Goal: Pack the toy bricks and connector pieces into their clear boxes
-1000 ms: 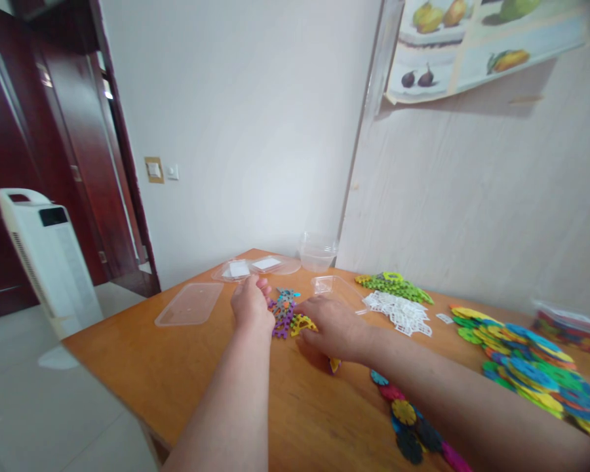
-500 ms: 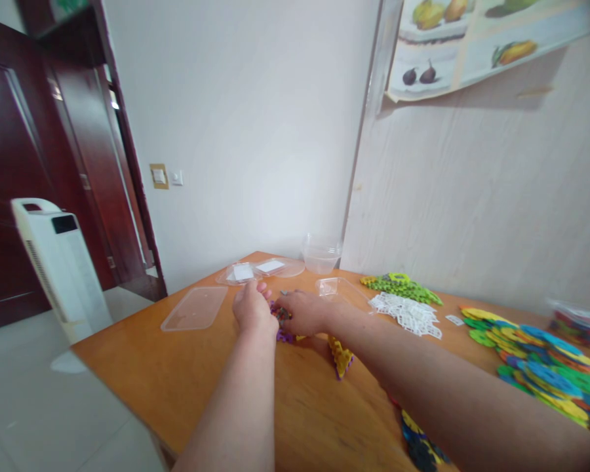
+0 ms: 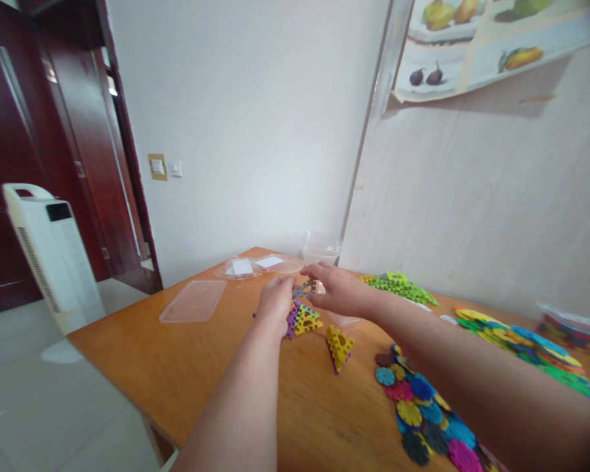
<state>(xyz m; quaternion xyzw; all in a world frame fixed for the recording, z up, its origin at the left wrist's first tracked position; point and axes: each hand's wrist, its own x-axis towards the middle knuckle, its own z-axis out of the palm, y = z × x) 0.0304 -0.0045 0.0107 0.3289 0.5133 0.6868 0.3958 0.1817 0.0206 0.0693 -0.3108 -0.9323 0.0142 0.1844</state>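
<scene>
Head cam: a gray notched piece [image 3: 305,288] is sitting right between the two hands, just beyond a cluster of purple, yellow and green pieces [image 3: 305,320] lying on the wooden surface [image 3: 324,413]. The right hand [image 3: 337,288] is pinching that gray bit, thumb and fingers curving around it with a small gap showing. The left hand [image 3: 275,305] is curling in from the other side, fingertips right by the gray piece, but its grip is facing away from the camera so I honestly can't tell if it's gripping anything.

A yellow triangular build [image 3: 340,347] is standing near the cluster, and a heap of little notched discs [image 3: 423,413] is spreading out closer in. Green pieces [image 3: 400,288] and bigger discs [image 3: 516,344] are piling up to the right. A clear tub [image 3: 321,244] is standing by the wall, a flat clear lid [image 3: 194,301] is lying left, a white appliance [image 3: 46,255] is standing on the floor, and a fruit poster [image 3: 472,56] is hanging up top.
</scene>
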